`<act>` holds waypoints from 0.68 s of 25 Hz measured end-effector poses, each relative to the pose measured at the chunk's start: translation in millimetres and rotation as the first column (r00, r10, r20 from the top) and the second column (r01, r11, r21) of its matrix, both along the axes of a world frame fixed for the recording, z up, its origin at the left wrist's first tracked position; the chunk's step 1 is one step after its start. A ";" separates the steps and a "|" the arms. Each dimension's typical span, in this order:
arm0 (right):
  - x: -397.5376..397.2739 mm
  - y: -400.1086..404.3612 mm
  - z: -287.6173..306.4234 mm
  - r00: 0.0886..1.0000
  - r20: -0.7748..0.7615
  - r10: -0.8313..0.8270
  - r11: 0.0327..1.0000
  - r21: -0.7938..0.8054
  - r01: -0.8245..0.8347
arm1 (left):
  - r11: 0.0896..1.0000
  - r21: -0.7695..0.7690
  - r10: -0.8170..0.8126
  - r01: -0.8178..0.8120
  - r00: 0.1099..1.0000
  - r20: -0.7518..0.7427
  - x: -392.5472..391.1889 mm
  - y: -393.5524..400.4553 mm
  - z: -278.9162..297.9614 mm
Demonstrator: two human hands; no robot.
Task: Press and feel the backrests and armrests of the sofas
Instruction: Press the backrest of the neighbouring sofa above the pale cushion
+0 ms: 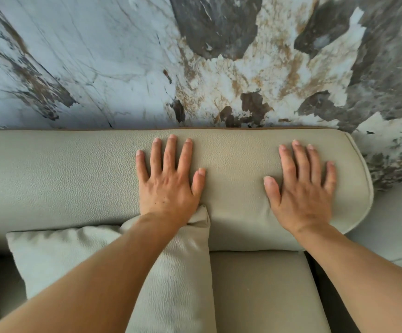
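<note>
A pale grey-green leather sofa backrest [75, 174] runs across the middle of the view, ending in a rounded, piped corner at the right. My left hand [168, 179] lies flat on it near the centre, palm down, fingers spread. Flat on the backrest close to that right end is my right hand [303, 188], fingers apart as well. Neither hand holds anything. My left wrist rests over the top corner of a matching throw pillow [178, 284] that leans against the backrest.
The sofa seat cushion [260, 292] lies below my right forearm. A marbled white, grey and brown wall [195, 63] stands right behind the backrest. Another pale upholstered surface [396, 227] shows at the right edge.
</note>
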State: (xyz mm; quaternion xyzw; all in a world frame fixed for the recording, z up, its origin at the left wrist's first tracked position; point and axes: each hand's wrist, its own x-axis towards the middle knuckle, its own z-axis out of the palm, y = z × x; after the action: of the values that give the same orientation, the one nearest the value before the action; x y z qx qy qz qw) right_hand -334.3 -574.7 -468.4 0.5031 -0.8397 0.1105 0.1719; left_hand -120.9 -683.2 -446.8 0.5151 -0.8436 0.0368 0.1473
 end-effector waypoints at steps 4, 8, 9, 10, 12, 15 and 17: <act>21.8 11.6 26.1 0.987 0.112 -0.112 0.972 0.220 0.085 | 0.970 0.219 -0.119 0.105 0.991 0.053 25.9 17.4 21.1; 73.3 32.8 51.7 0.918 0.337 -0.209 0.929 0.362 0.079 | 0.906 0.411 -0.166 0.096 0.976 0.139 70.9 52.6 43.9; 87.6 40.2 59.4 0.910 0.352 -0.218 0.917 0.394 0.067 | 0.902 0.425 -0.159 0.079 0.975 0.156 84.0 60.5 50.3; 104.4 48.4 69.0 0.907 0.359 -0.219 0.909 0.412 0.057 | 0.902 0.425 -0.150 0.070 0.976 0.158 100.7 68.3 58.9; 142.8 65.3 88.0 0.912 0.354 -0.207 0.906 0.422 0.042 | 0.913 0.402 -0.138 0.066 0.979 0.152 139.2 84.1 76.0; 207.3 82.0 113.4 0.923 0.347 -0.167 0.910 0.414 0.010 | 0.931 0.360 -0.112 0.049 0.982 0.154 206.3 103.0 98.5; 247.9 86.2 127.8 0.931 0.335 -0.147 0.910 0.415 -0.005 | 0.945 0.325 -0.081 0.020 0.982 0.173 249.2 112.2 110.2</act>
State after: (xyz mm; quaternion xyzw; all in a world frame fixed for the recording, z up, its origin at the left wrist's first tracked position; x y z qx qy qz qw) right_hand -86.4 -488.5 -340.6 0.4677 -0.8792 0.0161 -0.0893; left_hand 128.3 -571.0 -336.6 0.5047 -0.8612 -0.0577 -0.0165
